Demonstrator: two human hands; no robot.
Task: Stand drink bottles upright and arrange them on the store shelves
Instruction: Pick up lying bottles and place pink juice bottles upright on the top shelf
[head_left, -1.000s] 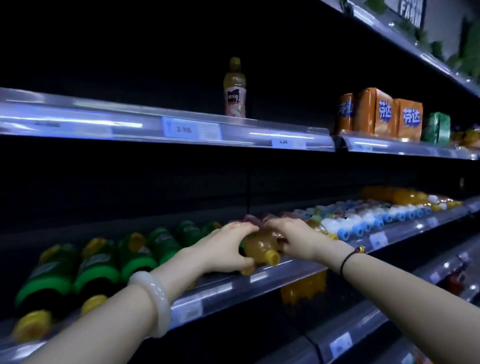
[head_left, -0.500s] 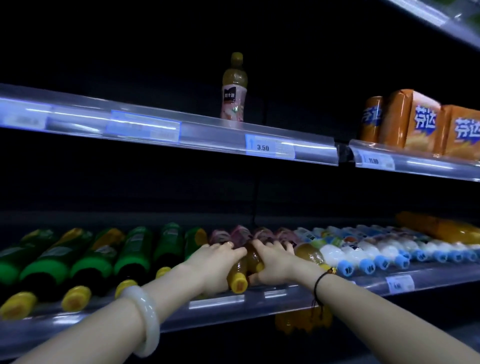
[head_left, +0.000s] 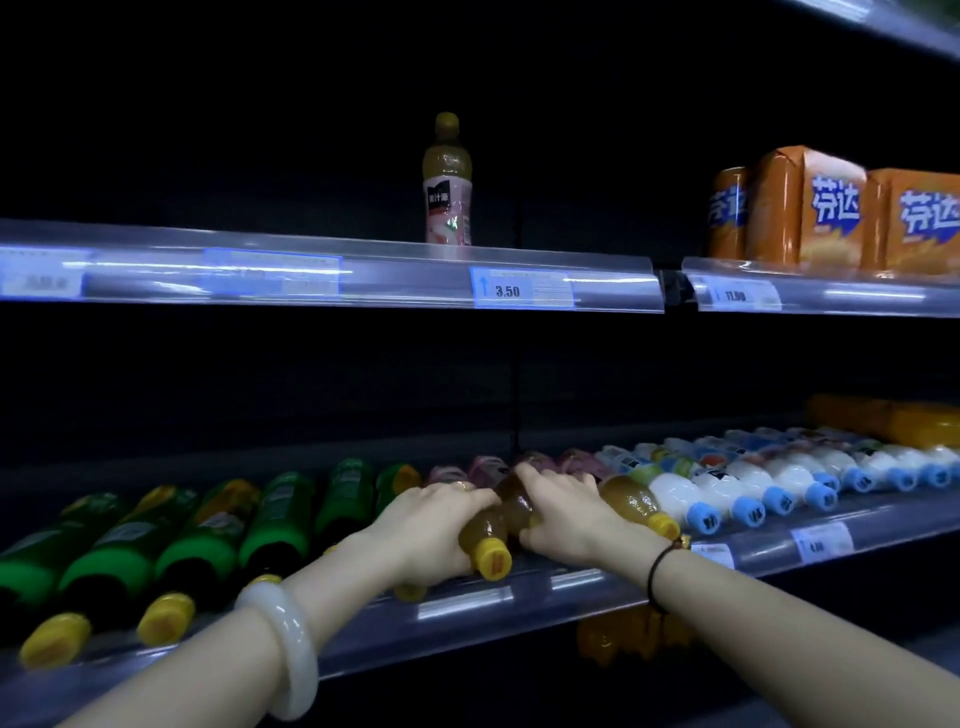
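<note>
lower shelf (head_left: 467, 603): rows of bottles are being carried lying flat | amber juice bottle (head_left: 498, 525): is being gripped on its side at the shelf's front, yellow cap outward | left hand (head_left: 431, 525) and right hand (head_left: 566, 512): fingers are being curled closed around that bottle's sides

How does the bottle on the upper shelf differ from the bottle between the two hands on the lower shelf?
The upper bottle stands upright; the held bottle lies on its side, its cap toward the camera. The upper bottle stands alone and untouched; the held bottle lies in a row of lying bottles, with the left hand and the right hand on it. Both have yellowish caps.
</note>
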